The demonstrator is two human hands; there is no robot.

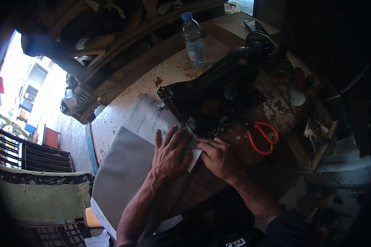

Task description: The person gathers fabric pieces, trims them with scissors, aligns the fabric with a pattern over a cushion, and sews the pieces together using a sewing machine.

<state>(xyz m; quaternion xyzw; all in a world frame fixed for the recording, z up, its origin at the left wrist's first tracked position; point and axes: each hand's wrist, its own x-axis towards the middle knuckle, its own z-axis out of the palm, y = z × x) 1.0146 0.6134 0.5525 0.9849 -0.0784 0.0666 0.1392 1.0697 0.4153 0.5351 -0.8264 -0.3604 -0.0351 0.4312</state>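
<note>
A grey sheet of material [125,164] with a whitish backing [146,116] lies over the table, its far edge beneath the head of a black sewing machine [210,80]. My left hand [173,152] rests flat on the sheet, fingers stretched toward the needle area. Close on its right, my right hand [217,158] is closed, thumb and fingers pinching the sheet's edge beside the needle. A pale folded strip [195,159] shows between the two hands. The needle tip itself is too dark to make out.
Red-handled scissors [263,138] lie right of my right hand. A plastic water bottle [194,43] with a blue cap stands behind the machine. A wooden tray [317,140] of small items hangs at the table's right. Slatted wooden furniture [127,37] stands beyond.
</note>
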